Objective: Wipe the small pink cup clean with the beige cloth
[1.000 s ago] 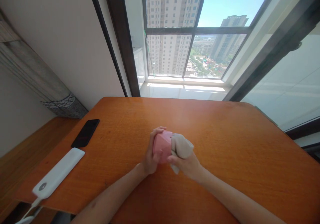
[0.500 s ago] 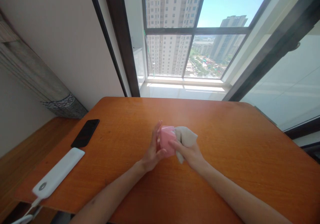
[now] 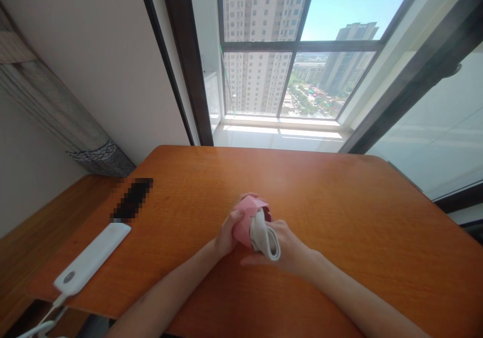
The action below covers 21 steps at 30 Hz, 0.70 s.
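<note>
Over the middle of the orange wooden table (image 3: 339, 217), my left hand (image 3: 228, 230) is wrapped round a small pink faceted cup-like object (image 3: 245, 217), tilted with its opening toward the right. My right hand (image 3: 283, 245) grips a folded pale grey-white cloth (image 3: 262, 235) and presses it into the pink object's opening. Both hands are closed, and both forearms reach in from the bottom edge.
A white power bank (image 3: 92, 257) with a cable lies near the table's left edge. Just behind it is a dark phone (image 3: 133, 199), blurred out. Beyond the table stand a large window and a white wall. A striped curtain hangs at far left.
The pink object has been turned in my left hand so that its opening faces right. My right hand has pushed the cloth from beside it into the opening.
</note>
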Available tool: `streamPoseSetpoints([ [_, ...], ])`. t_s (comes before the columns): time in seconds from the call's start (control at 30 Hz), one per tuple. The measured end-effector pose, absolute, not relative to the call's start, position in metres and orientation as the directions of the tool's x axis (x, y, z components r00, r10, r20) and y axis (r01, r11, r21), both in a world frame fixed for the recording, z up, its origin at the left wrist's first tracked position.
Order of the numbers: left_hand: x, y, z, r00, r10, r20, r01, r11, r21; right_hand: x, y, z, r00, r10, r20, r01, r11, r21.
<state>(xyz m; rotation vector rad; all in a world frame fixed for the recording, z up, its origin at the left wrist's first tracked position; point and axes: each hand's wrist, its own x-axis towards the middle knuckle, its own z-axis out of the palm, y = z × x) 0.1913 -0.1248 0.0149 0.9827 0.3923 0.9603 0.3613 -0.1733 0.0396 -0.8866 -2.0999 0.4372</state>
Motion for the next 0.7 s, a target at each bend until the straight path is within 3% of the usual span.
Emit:
streamPoseSetpoints([
  [0.07, 0.193, -0.122, 0.017, 0.632, 0.774, -0.028, -0.483, 0.422, 0.767, 0.365, -0.171, 0.039, -0.577, 0.591, 0.564, 0.522, 0.797, -0.302],
  [0.13, 0.193, -0.12, 0.018, 0.65, 0.753, -0.097, -0.461, 0.493, 0.738, 0.368, -0.17, 0.038, -0.615, 0.544, 0.571, 0.537, 0.819, -0.202],
  [0.2, 0.193, -0.12, 0.018, 0.644, 0.76, -0.09, -0.477, 0.491, 0.729, 0.368, -0.17, 0.038, -0.579, 0.572, 0.581, 0.519, 0.808, -0.279],
  [0.27, 0.192, -0.121, 0.015, 0.614, 0.789, -0.033, -0.497, 0.418, 0.76, 0.368, -0.172, 0.04, -0.433, 0.699, 0.568, 0.493, 0.712, -0.501],
  [0.33, 0.191, -0.123, 0.01, 0.526, 0.843, 0.112, -0.468, 0.177, 0.866, 0.366, -0.173, 0.045, -0.166, 0.878, 0.45, 0.406, 0.476, -0.78],
  [0.4, 0.189, -0.123, 0.002, 0.441, 0.806, 0.394, -0.336, -0.259, 0.905, 0.363, -0.173, 0.052, 0.075, 0.974, 0.214, 0.158, 0.201, -0.967],
  [0.47, 0.187, -0.12, -0.004, 0.432, 0.63, 0.645, -0.16, -0.651, 0.742, 0.359, -0.172, 0.056, 0.137, 0.99, -0.03, -0.16, -0.008, -0.987],
  [0.5, 0.187, -0.118, -0.005, 0.442, 0.542, 0.714, -0.09, -0.766, 0.637, 0.357, -0.172, 0.058, 0.115, 0.986, -0.122, -0.296, -0.084, -0.952],
  [0.6, 0.187, -0.115, -0.005, 0.445, 0.413, 0.794, 0.028, -0.893, 0.449, 0.351, -0.173, 0.056, 0.035, 0.967, -0.254, -0.489, -0.205, -0.848],
  [0.7, 0.189, -0.118, 0.0, 0.383, 0.404, 0.831, -0.011, -0.897, 0.441, 0.349, -0.176, 0.048, 0.072, 0.977, -0.2, -0.4, -0.155, -0.903],
])
